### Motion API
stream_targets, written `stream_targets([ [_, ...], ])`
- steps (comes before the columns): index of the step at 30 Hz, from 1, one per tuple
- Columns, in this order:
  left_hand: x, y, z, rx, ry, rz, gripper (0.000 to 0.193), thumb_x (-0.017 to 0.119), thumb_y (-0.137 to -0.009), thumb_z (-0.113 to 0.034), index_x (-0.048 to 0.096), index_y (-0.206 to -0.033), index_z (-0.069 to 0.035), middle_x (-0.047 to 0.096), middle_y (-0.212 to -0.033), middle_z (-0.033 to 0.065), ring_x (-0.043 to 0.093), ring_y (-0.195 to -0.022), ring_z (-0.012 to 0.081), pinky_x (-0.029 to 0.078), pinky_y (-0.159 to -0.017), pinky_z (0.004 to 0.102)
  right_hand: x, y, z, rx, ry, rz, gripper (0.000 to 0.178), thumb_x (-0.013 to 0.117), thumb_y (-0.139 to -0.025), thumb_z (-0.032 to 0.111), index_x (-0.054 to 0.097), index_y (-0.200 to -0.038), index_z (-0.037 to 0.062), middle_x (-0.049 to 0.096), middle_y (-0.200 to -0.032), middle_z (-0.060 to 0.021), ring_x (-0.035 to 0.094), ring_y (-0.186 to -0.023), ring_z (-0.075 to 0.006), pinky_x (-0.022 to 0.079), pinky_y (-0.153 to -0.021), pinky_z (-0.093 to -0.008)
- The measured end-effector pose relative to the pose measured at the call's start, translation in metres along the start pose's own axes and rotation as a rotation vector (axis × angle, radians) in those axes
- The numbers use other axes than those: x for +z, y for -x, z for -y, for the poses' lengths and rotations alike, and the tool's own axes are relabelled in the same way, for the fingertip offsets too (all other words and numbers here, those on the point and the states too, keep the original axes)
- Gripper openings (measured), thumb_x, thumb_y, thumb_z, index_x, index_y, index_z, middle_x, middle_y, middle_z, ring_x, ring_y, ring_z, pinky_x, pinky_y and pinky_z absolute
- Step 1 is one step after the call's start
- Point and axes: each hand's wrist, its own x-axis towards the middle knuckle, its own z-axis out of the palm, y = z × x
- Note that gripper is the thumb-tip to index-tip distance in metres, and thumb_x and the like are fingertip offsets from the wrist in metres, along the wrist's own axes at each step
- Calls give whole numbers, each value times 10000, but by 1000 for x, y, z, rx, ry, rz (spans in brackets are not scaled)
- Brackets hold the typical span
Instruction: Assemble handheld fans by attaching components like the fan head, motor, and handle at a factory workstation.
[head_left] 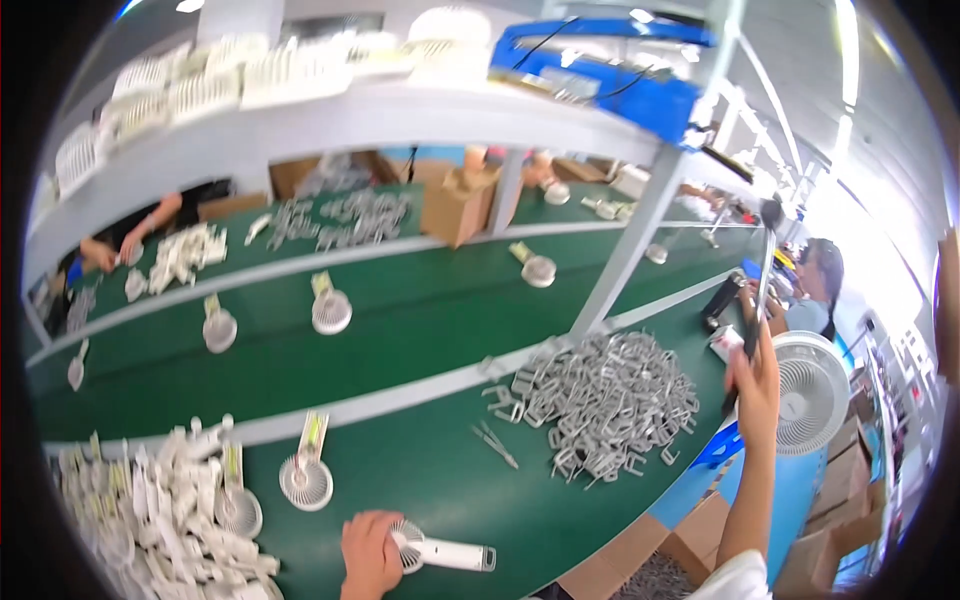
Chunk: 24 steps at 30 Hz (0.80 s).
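White handheld fan, down at the near edge of the tabletop, and the left hand has it, fingers curled over the round head, handle pointing right! Resting or just lifted? Can't tell. Up goes the eye to the right hand, out at a long dark rod; blur hides whether those fingers grip it. Looks like one fan being steadied mid-assembly while the right side deals with the rod; the next move probably calls for a calm left grasp and a right hand swinging inward. Mind the traffic: tweezers up and right of the fan, then the heap of grey clips. Left, an open-handled fan and a crowded white parts pile. Best room: the green strip between fan and tweezers, bounded by the pale rail beyond and the curved edge nearby, a carton below.
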Motion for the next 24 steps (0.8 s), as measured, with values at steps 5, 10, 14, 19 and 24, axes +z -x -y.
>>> stream_targets([
  [5, 0, 4, -6, 43, 21, 41, 389, 593, -864, -39, 597, -1251, -3, 618, -1231, 226, 583, -1143, 431, 454, -986, 489, -57, -159, -37, -334, 686, -284, 556, 605, -915, 93, 504, -1461, 56, 654, -1129, -280, 633, -1016, -429, 476, -931, -446],
  [10, -5, 3, -9, -10, -19, 36, 341, 537, -881, -21, 624, -1211, -18, 632, -1198, 226, 597, -1125, 416, 445, -975, 504, -10, -278, -25, -207, 1051, -215, 273, 662, -831, 98, 724, -1094, 58, 724, -964, -230, 704, -933, -412, 547, -836, -509],
  [14, 7, -11, 2, 79, -23, -54, 320, 513, -790, -61, 660, -1075, -63, 660, -1048, 140, 601, -921, 360, 445, -798, 461, -34, -377, -62, -305, 1357, -240, 219, 739, -814, 232, 761, -990, 104, 745, -933, -187, 737, -897, -338, 574, -777, -476],
  [19, 6, -15, -1, 44, -85, 78, 350, 624, -841, -170, 630, -1181, -88, 642, -1119, 82, 589, -967, 305, 433, -834, 433, -5, -400, -64, -348, 1128, -349, 306, 672, -931, 318, 730, -1194, 172, 737, -1046, -189, 707, -1006, -347, 543, -856, -463],
  [24, 0, -7, -5, 16, -102, 77, 355, 676, -884, -313, 655, -1155, -83, 652, -1091, 86, 599, -976, 290, 443, -836, 422, 74, -264, -34, -551, 225, -688, 374, 623, -998, 302, 680, -1214, 2, 690, -1128, -158, 657, -1066, -260, 498, -917, -383],
])
